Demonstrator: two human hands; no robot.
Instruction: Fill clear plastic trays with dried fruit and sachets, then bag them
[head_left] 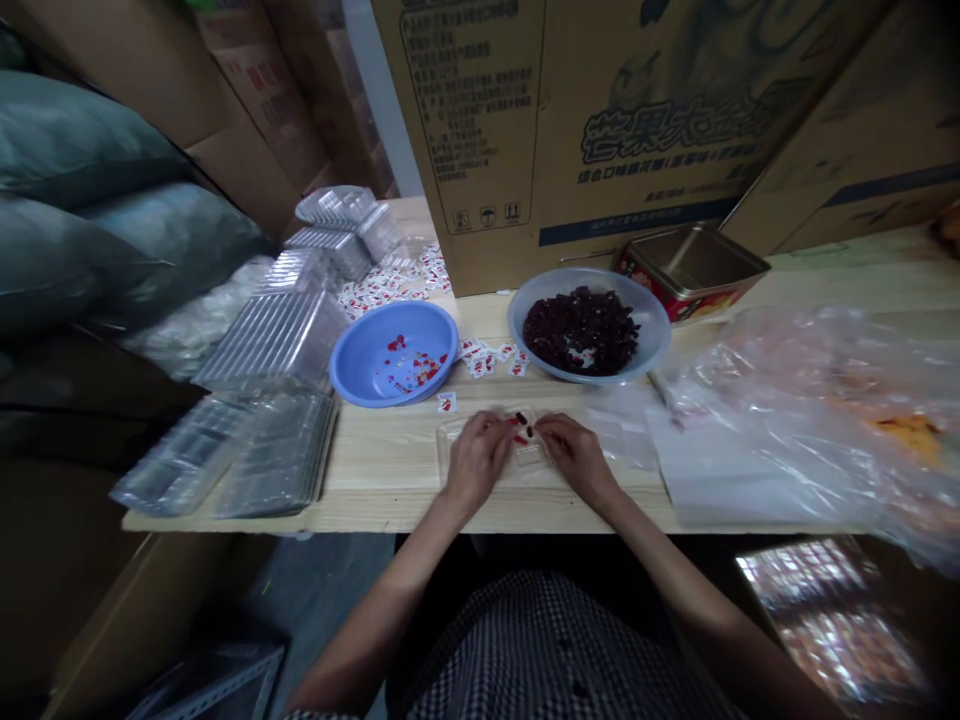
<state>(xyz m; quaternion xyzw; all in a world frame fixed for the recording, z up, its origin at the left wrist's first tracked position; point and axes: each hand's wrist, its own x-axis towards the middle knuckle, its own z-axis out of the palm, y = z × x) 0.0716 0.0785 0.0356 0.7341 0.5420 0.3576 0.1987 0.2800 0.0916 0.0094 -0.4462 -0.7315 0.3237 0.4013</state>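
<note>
A clear plastic tray (450, 450) lies near the table's front edge, with a few small dark red and red pieces (522, 428) in or over it. My left hand (478, 452) reaches over the tray from the left, fingers pinched close to these pieces. From the right, my right hand (579, 452) meets it with thumb and fingers also closed together. What either pinch holds is too small to make out. Just behind the hands, a small printed white packet (447, 402) rests on the wood.
Behind stand a blue basin (352, 385) with red and orange bits, a pale bowl (660, 335) of dark red pieces, and a red tin (675, 290). Stacked clear trays (277, 450) line the left. Plastic bags (810, 370) cover the right. A large cardboard box (487, 200) blocks the back.
</note>
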